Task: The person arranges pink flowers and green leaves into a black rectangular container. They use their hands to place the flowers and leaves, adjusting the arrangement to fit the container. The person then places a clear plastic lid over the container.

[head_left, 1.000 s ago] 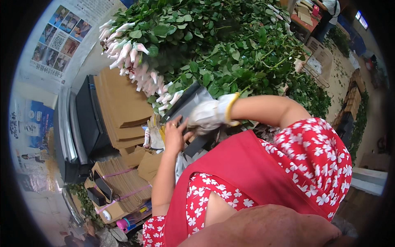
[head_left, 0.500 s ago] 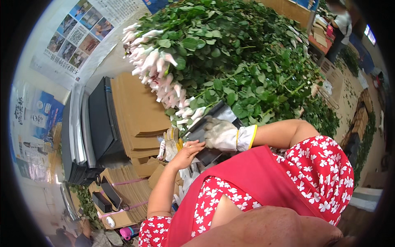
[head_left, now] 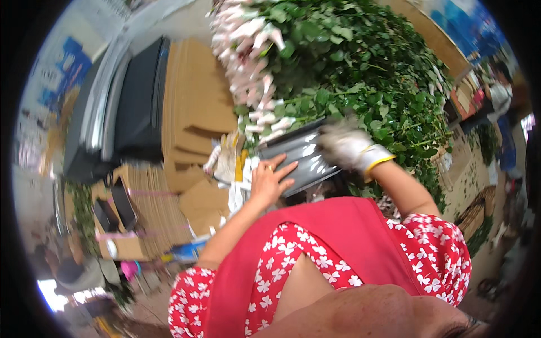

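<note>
A glossy black plastic sheet (head_left: 307,155) lies in front of me, beside the piled flower stems. My left hand (head_left: 269,181) is bare, its fingers spread flat over the sheet's left part. In a white work glove with a yellow-edged cuff, my right hand (head_left: 349,147) is at the sheet's right end; motion smears its fingers, so its grip cannot be made out. Beyond the sheet is a large heap of leafy green stems (head_left: 344,62). Their buds, in pale pink-white covers (head_left: 245,56), point left. A loose glove (head_left: 228,159) with yellow trim rests left of my left hand.
Tall brown cardboard sheets (head_left: 197,96) stand at the left, next to black sheets (head_left: 135,107). Strapped cardboard (head_left: 158,205) with small black boxes (head_left: 121,205) lies nearer. A pink-topped bottle (head_left: 131,269) is at lower left. Another person (head_left: 500,93) stands far right.
The view has shifted, so the surroundings sit differently. My right hand has moved right, away from my left hand, and more of the black sheet shows flat between them. My left fingers have spread.
</note>
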Tool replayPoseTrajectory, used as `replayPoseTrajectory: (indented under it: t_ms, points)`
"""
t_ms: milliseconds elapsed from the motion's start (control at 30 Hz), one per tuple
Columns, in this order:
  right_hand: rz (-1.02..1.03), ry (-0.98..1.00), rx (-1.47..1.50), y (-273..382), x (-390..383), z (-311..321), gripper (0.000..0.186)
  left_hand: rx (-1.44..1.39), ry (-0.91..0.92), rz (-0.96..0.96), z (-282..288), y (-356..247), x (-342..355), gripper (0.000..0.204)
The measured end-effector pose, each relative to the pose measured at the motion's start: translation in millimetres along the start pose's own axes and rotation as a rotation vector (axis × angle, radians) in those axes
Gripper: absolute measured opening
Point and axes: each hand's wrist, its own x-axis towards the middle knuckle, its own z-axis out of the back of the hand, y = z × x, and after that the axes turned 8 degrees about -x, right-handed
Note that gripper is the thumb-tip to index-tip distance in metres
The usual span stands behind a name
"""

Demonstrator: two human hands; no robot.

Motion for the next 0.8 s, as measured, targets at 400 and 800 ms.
replayPoseTrajectory:
  t_ms: [400,800]
  points:
    - [0.375,-0.159,0.216,88,17,-1,0.072,0.219,-0.032,0.282,-23,0,14,0.011]
    - [0.242,-0.304,-0.068,91,47,-35,0.059,-0.15,-0.586,0.648,-85,35,-142,0.012]
